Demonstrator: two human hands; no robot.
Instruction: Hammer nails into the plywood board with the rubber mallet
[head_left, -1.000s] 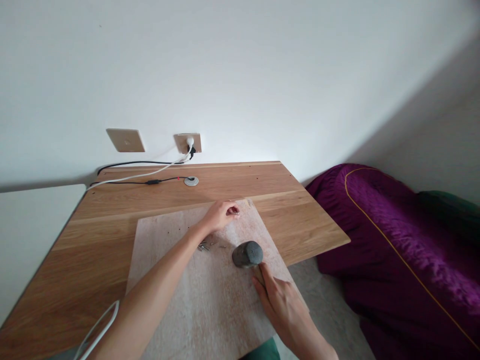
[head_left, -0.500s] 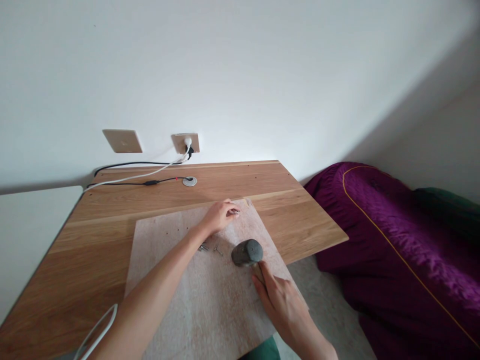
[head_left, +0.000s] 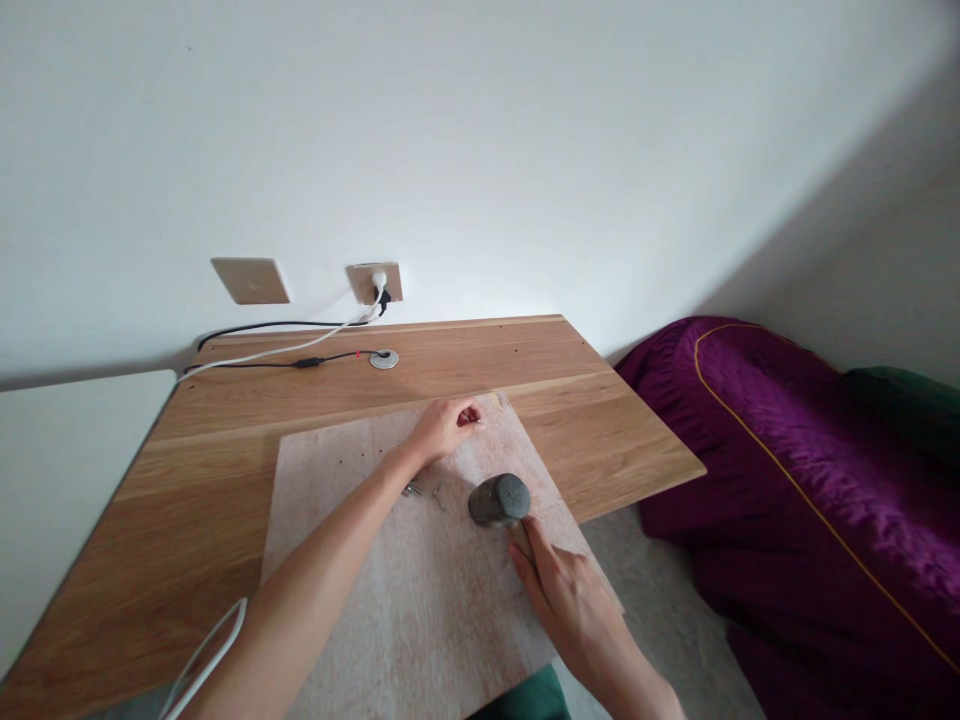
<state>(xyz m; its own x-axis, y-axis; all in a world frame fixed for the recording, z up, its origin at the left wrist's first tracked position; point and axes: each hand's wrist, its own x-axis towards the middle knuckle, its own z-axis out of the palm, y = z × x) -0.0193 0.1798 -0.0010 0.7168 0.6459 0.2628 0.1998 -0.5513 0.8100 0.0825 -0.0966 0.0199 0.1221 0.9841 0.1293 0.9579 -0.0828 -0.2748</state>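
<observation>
A dark grey mallet (head_left: pixel 499 500) is over the right half of a pale, worn wooden board (head_left: pixel 420 600); whether its head touches the wood I can't tell from here. The right hand (head_left: pixel 570 590) is closed firmly around its short wooden handle (head_left: pixel 521 540), thumb along the side. A little to the left, a few small metal fasteners (head_left: pixel 412 489) lie partly behind the left forearm, with one more (head_left: pixel 439 496) by itself nearby; nails or screws, they're too small to say. Near the board's far right corner is the left hand (head_left: pixel 446 425), fingers curled in and thumb drawn up to them, and I can't make out whether anything is pinched there. A row of dark dots marks the board's far left part.

The board sits askew on a wood-grained tabletop (head_left: pixel 615 430), its near end jutting past the front edge above some dark green fabric (head_left: pixel 525 697). At the back, a black cable enters a round grommet (head_left: pixel 383 358), while a white plug (head_left: pixel 379 280) fills a beige socket on the white wall (head_left: pixel 480 150). A white panel (head_left: pixel 67 480) stands at the left; purple upholstery (head_left: pixel 697 420) with yellow piping rises on the right, above the grey floor (head_left: pixel 652 590).
</observation>
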